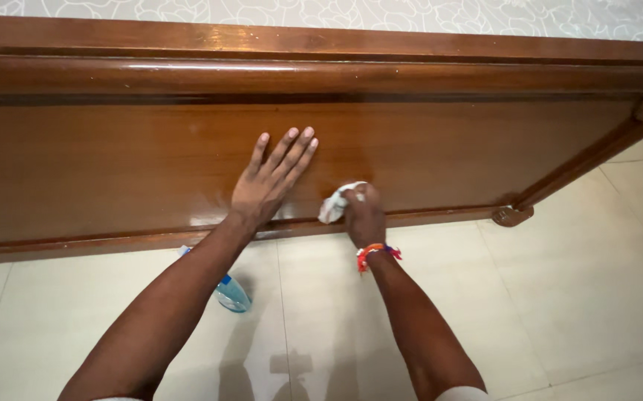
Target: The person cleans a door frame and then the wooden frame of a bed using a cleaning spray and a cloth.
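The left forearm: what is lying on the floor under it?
A clear spray bottle with bluish liquid lies on the tiled floor. Only its lower body shows; the left forearm covers its upper part and nozzle.

We see a glossy brown wooden bed frame [447, 148] running across the view, its rounded foot [512, 216] resting on a floor of large cream tiles [574, 297], with a pale flower-patterned mattress cover [410, 15] along the top edge.
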